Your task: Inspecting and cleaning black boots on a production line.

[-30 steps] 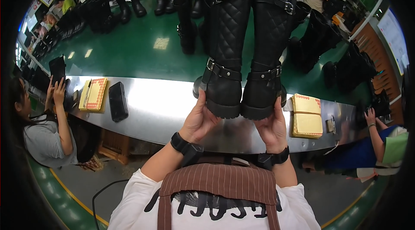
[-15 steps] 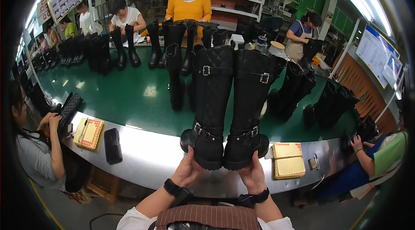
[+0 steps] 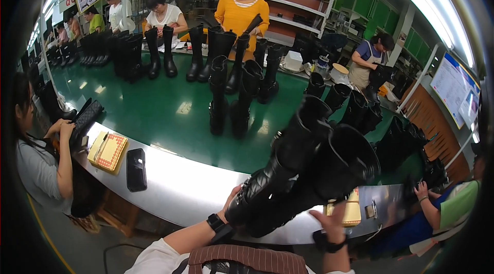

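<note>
A pair of tall black boots [image 3: 280,171] with buckled straps and quilted panels leans steeply over the bench's metal edge, openings tipped toward the upper right. My left hand [image 3: 231,203] grips them at the foot end, its fingers partly hidden behind the leather. To the right of the boots my right hand [image 3: 332,220] is open, slightly blurred, with thumb and fingers spread and nothing held.
More black boots [image 3: 218,99] stand on the green tabletop [image 3: 154,104]. A black phone [image 3: 136,170] and a yellow notepad [image 3: 107,151] lie at left on the metal edge; another yellow pad [image 3: 352,212] is partly covered at right. Co-workers surround the bench.
The boots went from upright, held at the soles by both hands, to tilted rightward with their openings showing. My right hand has come off them. The view has shifted slightly.
</note>
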